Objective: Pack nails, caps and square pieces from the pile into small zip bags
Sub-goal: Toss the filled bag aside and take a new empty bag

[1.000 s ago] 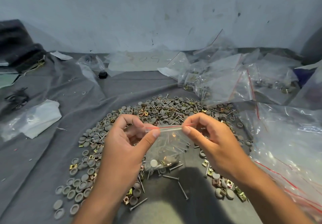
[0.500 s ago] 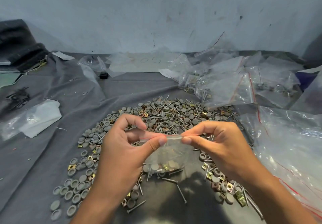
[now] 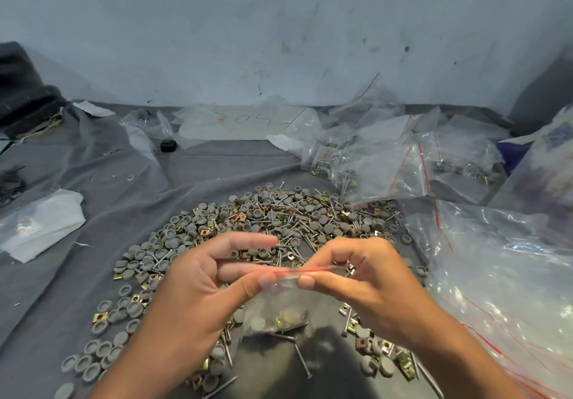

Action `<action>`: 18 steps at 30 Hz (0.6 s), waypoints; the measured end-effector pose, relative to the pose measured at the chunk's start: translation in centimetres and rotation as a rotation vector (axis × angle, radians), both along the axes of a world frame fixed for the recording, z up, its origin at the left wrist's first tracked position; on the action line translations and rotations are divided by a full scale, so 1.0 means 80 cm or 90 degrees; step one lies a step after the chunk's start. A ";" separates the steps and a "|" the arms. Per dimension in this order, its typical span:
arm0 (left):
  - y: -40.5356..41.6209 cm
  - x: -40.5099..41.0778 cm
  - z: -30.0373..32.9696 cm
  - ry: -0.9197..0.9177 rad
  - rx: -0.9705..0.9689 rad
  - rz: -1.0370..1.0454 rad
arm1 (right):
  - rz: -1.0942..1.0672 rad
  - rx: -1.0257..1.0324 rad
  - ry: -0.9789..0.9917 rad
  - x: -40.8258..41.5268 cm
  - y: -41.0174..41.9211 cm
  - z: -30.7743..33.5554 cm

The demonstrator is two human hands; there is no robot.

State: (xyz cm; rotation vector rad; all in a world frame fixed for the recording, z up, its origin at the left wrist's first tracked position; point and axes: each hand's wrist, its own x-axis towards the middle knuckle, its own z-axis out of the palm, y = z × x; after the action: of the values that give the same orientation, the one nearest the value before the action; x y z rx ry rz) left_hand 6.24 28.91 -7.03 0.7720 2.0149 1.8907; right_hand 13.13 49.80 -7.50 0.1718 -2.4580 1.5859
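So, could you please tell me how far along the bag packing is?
Done: several filled zip bags lie at the back right. In hand: the left hand and right hand pinch the red-lined top of a small bag already holding caps and a square piece. Left: a large pile of nails, caps and squares on the grey cloth.

A wrinkled grey cloth (image 3: 93, 181) covers the surface below a scuffed pale wall (image 3: 279, 26). A small black object (image 3: 168, 145) (too small to identify) sits near the back; dark fabric (image 3: 21, 88) is bunched far left.
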 end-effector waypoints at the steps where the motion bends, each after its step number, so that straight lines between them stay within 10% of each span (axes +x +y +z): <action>1: -0.001 -0.001 0.001 -0.007 0.003 -0.006 | 0.011 -0.012 -0.006 0.000 0.000 0.001; 10: 0.005 -0.007 -0.014 -0.013 0.000 0.016 | 0.046 -0.018 -0.085 -0.017 0.010 0.018; 18: -0.004 -0.025 -0.019 -0.025 0.058 0.198 | -0.309 -0.136 -0.022 -0.147 0.082 0.085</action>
State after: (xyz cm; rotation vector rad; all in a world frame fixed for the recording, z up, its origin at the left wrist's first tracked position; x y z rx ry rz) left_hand 4.20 28.60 -8.53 0.4581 2.1388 2.1579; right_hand 1.39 56.32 -0.71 -0.4525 -2.1103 1.6100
